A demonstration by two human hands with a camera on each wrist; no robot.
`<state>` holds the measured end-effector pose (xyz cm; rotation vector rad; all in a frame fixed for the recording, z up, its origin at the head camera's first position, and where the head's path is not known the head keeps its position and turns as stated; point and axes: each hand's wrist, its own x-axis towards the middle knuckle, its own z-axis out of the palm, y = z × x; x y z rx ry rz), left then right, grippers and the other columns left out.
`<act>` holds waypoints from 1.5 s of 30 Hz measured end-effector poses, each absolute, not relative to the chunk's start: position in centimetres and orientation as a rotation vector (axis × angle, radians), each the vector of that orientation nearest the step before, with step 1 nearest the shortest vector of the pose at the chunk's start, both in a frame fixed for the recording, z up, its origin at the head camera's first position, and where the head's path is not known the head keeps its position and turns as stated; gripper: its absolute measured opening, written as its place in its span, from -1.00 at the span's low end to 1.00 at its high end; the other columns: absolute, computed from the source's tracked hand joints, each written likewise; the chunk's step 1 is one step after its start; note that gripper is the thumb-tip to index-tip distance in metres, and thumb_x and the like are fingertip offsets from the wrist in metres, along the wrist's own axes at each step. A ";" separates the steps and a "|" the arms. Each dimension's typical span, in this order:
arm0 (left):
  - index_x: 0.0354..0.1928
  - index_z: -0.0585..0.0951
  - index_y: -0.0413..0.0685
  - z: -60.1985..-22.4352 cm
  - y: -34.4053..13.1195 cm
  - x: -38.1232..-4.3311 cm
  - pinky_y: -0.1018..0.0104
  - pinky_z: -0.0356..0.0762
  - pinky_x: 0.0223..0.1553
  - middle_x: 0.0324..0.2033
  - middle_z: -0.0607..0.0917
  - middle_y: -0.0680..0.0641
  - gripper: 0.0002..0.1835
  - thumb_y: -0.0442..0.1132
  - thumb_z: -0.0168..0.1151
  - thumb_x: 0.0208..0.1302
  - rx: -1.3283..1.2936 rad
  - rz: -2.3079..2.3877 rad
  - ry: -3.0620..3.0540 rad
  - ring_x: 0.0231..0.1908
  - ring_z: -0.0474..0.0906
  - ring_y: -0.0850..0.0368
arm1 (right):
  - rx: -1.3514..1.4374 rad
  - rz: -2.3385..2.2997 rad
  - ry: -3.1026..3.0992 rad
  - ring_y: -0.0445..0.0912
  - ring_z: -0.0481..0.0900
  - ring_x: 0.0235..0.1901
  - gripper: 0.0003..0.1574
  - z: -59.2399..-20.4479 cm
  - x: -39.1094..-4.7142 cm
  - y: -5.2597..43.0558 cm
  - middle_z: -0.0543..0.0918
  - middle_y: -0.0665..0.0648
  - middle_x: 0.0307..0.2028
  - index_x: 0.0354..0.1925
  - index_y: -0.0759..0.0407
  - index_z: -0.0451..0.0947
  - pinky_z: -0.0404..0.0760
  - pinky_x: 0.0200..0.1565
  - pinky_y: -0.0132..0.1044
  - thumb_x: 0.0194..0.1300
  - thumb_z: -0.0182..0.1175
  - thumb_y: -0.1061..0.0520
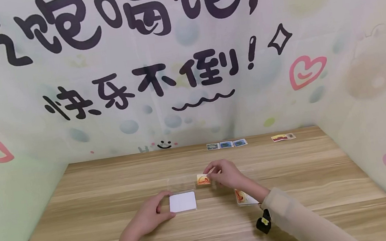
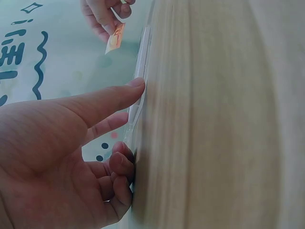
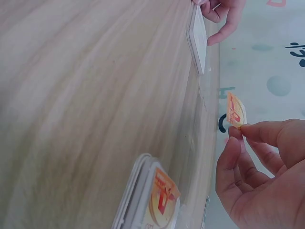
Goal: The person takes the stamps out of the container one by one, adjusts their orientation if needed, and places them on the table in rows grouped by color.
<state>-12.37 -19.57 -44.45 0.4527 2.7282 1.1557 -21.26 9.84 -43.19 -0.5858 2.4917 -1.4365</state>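
Observation:
A stack of blank white cards (image 1: 182, 202) lies on the wooden table, left of centre. My left hand (image 1: 149, 214) holds its left end, thumb at the near corner and index finger at the far one; in the left wrist view the thumb (image 2: 116, 97) lies against its edge. My right hand (image 1: 227, 173) pinches a small orange-and-yellow printed square (image 1: 203, 179) by its edge, thin like paper. In the right wrist view this square (image 3: 235, 110) is raised off the table. A second stack of cards (image 3: 157, 200) with a similar orange picture on top lies below the right wrist.
Clear plastic (image 1: 181, 183) lies flat beyond the white cards. Three small picture cards (image 1: 226, 144) in a row and a red-and-yellow piece (image 1: 283, 137) lie at the table's back edge. A printed cloth wall (image 1: 155, 60) rises behind the table (image 1: 112, 181).

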 end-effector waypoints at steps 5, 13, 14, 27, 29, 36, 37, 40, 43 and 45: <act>0.30 0.58 -0.13 -44.6 -19.6 -12.4 0.37 0.22 -0.46 -0.54 0.38 0.06 -0.40 -0.18 0.55 0.25 0.453 1.153 2.730 -0.53 0.23 0.26 | -0.564 -1.437 2.484 -0.13 0.45 -0.66 -0.84 -43.4 -21.5 10.1 0.75 0.22 -0.39 -0.09 0.35 0.72 0.46 -0.54 -0.35 0.44 0.25 0.31; 0.31 0.58 -0.13 -44.8 -19.7 -12.5 0.38 0.23 -0.46 -0.54 0.38 0.06 -0.40 -0.19 0.55 0.25 0.461 1.164 2.724 -0.53 0.23 0.26 | -0.537 -1.430 2.497 -0.11 0.44 -0.67 -0.85 -43.4 -22.0 10.7 0.74 0.17 -0.39 -0.09 0.34 0.72 0.49 -0.54 -0.31 0.45 0.25 0.32; 0.31 0.58 -0.13 -44.9 -19.7 -12.5 0.38 0.23 -0.46 -0.53 0.38 0.06 -0.40 -0.19 0.55 0.25 0.460 1.166 2.721 -0.53 0.23 0.26 | -0.538 -1.430 2.499 -0.11 0.44 -0.67 -0.85 -43.4 -22.0 10.8 0.75 0.18 -0.39 -0.09 0.34 0.72 0.49 -0.54 -0.30 0.45 0.25 0.32; 0.31 0.57 -0.11 -45.0 -19.8 -12.6 0.38 0.22 -0.46 -0.53 0.38 0.05 -0.39 -0.19 0.56 0.24 0.460 1.173 2.715 -0.54 0.22 0.26 | -0.486 -1.414 2.535 -0.07 0.48 -0.59 -0.83 -43.1 -22.3 11.5 0.76 0.21 -0.34 -0.08 0.35 0.73 0.45 -0.54 -0.35 0.42 0.24 0.34; 0.31 0.57 -0.11 -44.9 -19.7 -12.6 0.38 0.22 -0.46 -0.53 0.38 0.05 -0.37 -0.18 0.57 0.23 0.458 1.175 2.716 -0.53 0.22 0.26 | -0.487 -1.416 2.533 -0.08 0.46 -0.61 -0.83 -43.2 -22.4 11.7 0.75 0.22 -0.34 -0.08 0.36 0.72 0.44 -0.54 -0.35 0.42 0.24 0.34; 0.34 0.56 -0.12 -44.8 -19.6 -12.4 0.37 0.21 -0.45 -0.52 0.38 0.03 -0.33 -0.13 0.58 0.23 0.443 1.159 2.726 -0.52 0.22 0.25 | -0.497 -1.420 2.548 -0.14 0.41 -0.67 -0.82 -43.1 -22.9 12.5 0.76 0.24 -0.35 -0.08 0.38 0.72 0.42 -0.56 -0.34 0.42 0.23 0.34; 0.34 0.56 -0.13 -44.8 -19.6 -12.4 0.37 0.21 -0.45 -0.52 0.38 0.04 -0.33 -0.13 0.58 0.23 0.442 1.158 2.727 -0.52 0.22 0.25 | -0.488 -1.418 2.553 -0.14 0.41 -0.67 -0.82 -43.0 -23.0 12.6 0.76 0.23 -0.35 -0.08 0.38 0.72 0.42 -0.56 -0.34 0.42 0.23 0.35; 0.34 0.55 -0.13 -44.8 -19.6 -12.4 0.36 0.21 -0.45 -0.52 0.38 0.05 -0.34 -0.14 0.57 0.24 0.438 1.153 2.729 -0.52 0.22 0.25 | -0.463 -1.402 2.574 -0.13 0.43 -0.64 -0.82 -42.9 -23.1 12.9 0.75 0.20 -0.34 -0.07 0.37 0.72 0.44 -0.54 -0.33 0.43 0.24 0.34; 0.35 0.55 -0.13 -44.8 -19.5 -12.4 0.36 0.21 -0.45 -0.52 0.38 0.05 -0.34 -0.14 0.56 0.24 0.436 1.153 2.728 -0.52 0.22 0.25 | -0.440 -1.389 2.587 -0.12 0.45 -0.61 -0.82 -42.9 -23.2 13.2 0.75 0.18 -0.33 -0.07 0.35 0.73 0.46 -0.52 -0.33 0.44 0.24 0.33; 0.35 0.55 -0.14 -44.7 -19.5 -12.4 0.36 0.21 -0.45 -0.52 0.38 0.05 -0.34 -0.14 0.56 0.25 0.438 1.153 2.727 -0.52 0.22 0.25 | -0.432 -1.383 2.594 -0.12 0.47 -0.57 -0.83 -43.0 -23.3 13.3 0.76 0.19 -0.32 -0.07 0.34 0.73 0.47 -0.51 -0.32 0.45 0.25 0.32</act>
